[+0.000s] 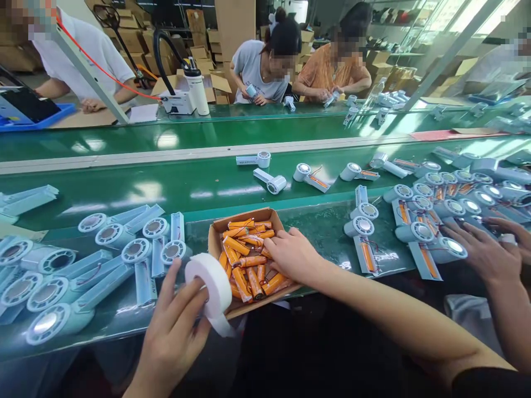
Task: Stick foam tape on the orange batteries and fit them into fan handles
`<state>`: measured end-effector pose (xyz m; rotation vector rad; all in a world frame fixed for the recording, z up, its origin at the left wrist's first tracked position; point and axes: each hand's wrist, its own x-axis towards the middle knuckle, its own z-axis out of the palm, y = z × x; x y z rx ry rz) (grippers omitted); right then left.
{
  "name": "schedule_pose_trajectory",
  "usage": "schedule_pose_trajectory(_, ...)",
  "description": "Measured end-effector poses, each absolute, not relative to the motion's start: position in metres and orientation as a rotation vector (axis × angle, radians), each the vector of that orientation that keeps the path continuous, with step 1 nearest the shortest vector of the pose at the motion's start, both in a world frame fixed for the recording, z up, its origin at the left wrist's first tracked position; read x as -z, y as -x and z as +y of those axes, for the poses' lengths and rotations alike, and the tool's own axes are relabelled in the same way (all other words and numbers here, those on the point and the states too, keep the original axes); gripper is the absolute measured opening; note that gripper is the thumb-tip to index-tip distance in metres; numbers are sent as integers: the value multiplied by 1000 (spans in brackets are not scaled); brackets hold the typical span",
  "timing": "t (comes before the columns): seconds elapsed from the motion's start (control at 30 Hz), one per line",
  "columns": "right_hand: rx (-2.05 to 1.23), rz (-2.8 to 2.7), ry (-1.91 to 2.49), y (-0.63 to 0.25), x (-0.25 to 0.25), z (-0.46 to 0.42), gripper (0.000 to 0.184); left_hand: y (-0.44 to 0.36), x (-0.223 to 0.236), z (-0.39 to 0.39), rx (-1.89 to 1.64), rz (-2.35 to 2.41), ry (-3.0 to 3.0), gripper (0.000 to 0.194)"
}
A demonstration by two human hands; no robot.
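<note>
My left hand (174,326) is closed on a roll of white tape (222,287), its fingers through the core and a loose tail of tape hanging at the bottom. Beside it stands an open cardboard box (213,243) holding many orange batteries (251,261) with thin wires. My right hand (292,254) reaches over the box's right side, fingers curled down onto a battery at the edge of the pile; its fingertips are partly hidden. To my left lie several pale blue handheld fan bodies (136,251), close to the tape.
More fan bodies (418,204), some with orange batteries in their handles, crowd the right, where another person's hands (489,249) work. A green conveyor belt (186,190) carries scattered fans. People sit across the line, near a white device with a black hose (178,102).
</note>
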<state>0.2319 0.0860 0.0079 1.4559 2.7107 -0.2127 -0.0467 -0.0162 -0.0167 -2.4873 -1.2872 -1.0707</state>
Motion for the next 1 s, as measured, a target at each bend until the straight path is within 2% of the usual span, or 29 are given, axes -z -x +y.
schedule_pose_trajectory(0.07, 326, 2657, -1510, -237, -8, 93, 22, 39, 17, -14, 1053, -1244, 2538, 46)
schedule_pose_trajectory(0.17, 931, 2757, -1786, -257, -9, 87, 17, 29, 17, -10, 1017, -1169, 2590, 45)
schedule_pose_trajectory(0.23, 1601, 2754, -1926, -273, -9, 77, 24, 23, 17, -7, 988, -1097, 2600, 41)
schedule_pose_trajectory(0.3, 2261, 2591, -1850, -283, -7, 66, 37, 18, 16, -4, 945, -1032, 2626, 39)
schedule_pose_trajectory(0.33, 2494, 2488, -1757, -286, -6, 60, 43, 15, 15, -2, 928, -1008, 2642, 38)
schedule_pose_trajectory(0.4, 2734, 2337, -1635, -287, -5, 49, 54, 9, 12, 1, 892, -965, 2666, 37)
schedule_pose_trajectory(0.5, 2696, 2328, -1654, -286, -6, 36, 59, 1, 6, 4, 810, -930, 2670, 35)
schedule_pose_trajectory(0.67, 1866, 2814, -1764, -286, -24, 24, 38, -6, -2, 6, 672, -817, 2696, 37)
schedule_pose_trajectory(0.73, 1711, 2883, -1680, -286, -31, 23, 32, -9, -5, 7, 615, -765, 2720, 39)
schedule_pose_trajectory(0.9, 1686, 2744, -1539, -296, -32, 32, 20, -15, -16, 12, 559, -623, 2767, 35)
schedule_pose_trajectory(1.0, 2177, 2416, -1571, -301, -20, 38, 25, -18, -22, 12, 562, -612, 2798, 32)
